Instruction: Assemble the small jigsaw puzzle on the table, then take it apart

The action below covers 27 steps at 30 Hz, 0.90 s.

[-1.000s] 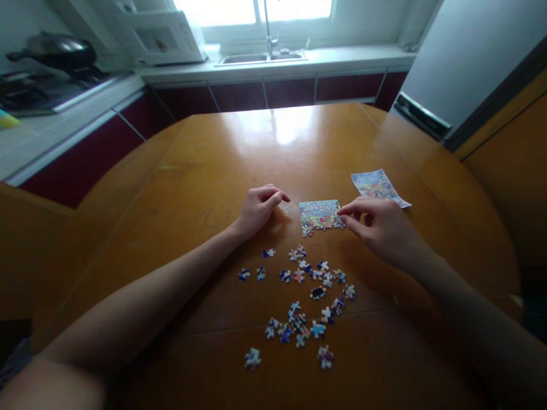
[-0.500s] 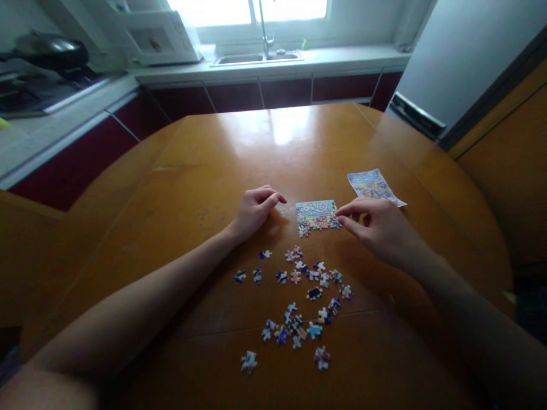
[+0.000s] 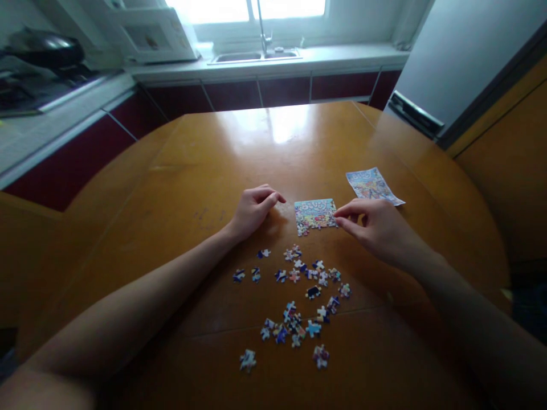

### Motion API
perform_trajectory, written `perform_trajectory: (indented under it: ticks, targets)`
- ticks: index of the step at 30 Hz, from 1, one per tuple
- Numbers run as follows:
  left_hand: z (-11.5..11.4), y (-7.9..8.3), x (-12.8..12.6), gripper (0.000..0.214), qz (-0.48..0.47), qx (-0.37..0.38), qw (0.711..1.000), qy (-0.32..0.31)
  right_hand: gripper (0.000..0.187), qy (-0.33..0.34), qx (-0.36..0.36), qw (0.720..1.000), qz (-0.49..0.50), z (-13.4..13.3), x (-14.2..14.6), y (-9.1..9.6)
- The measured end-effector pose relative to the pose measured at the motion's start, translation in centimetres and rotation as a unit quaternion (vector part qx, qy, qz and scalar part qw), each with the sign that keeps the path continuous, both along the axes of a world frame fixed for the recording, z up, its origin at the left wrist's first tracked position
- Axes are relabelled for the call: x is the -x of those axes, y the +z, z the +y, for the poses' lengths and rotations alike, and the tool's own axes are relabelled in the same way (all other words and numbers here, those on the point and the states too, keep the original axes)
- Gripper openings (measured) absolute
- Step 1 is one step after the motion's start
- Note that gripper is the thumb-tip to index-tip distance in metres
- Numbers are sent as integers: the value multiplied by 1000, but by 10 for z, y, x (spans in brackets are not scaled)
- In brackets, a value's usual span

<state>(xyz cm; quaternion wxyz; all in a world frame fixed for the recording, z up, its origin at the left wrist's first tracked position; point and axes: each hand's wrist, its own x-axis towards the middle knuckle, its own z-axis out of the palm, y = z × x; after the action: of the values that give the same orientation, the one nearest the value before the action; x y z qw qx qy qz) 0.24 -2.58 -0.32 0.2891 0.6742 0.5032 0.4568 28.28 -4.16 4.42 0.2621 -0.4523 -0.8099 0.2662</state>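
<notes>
A partly assembled jigsaw puzzle (image 3: pixel 315 213) lies flat on the wooden table, its lower edge uneven. At its right edge is my right hand (image 3: pixel 370 225), thumb and forefinger pinched on a jigsaw piece that the fingertips mostly cover. My left hand (image 3: pixel 255 210) rests on the table left of the puzzle, apart from it, with curled fingers and nothing visible in them. Loose jigsaw pieces (image 3: pixel 294 322) are scattered nearer to me, some overlapping. A light-blue piece (image 3: pixel 313 328) and a dark piece (image 3: pixel 313 292) stand out among them.
Behind my right hand lies a printed picture sheet (image 3: pixel 371 185) with a slightly curled corner. The rounded wooden table (image 3: pixel 205 154) reaches towards a counter with a sink (image 3: pixel 239 57). A wok (image 3: pixel 45 48) sits on the stove at left; a refrigerator (image 3: pixel 465 51) stands at right.
The whole view has shifted very slightly. Both hands keep nearly the same pose, and the right fingertips stay at the puzzle's right edge. The loose pieces have not moved.
</notes>
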Motion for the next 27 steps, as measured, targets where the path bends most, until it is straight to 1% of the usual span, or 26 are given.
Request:
perform_trajectory:
  ticks: [7, 13, 27]
  targets:
    - [1, -2, 1, 26, 4, -1, 1000, -5, 12, 2, 15, 1000, -5, -1, 1, 1]
    - [0, -1, 0, 27, 6, -8, 1000, -1, 12, 14, 16, 1000, -7, -2, 0, 2]
    - [0, 0, -1, 27, 9, -7, 1000, -2, 10, 40, 22, 999, -27, -6, 6, -3]
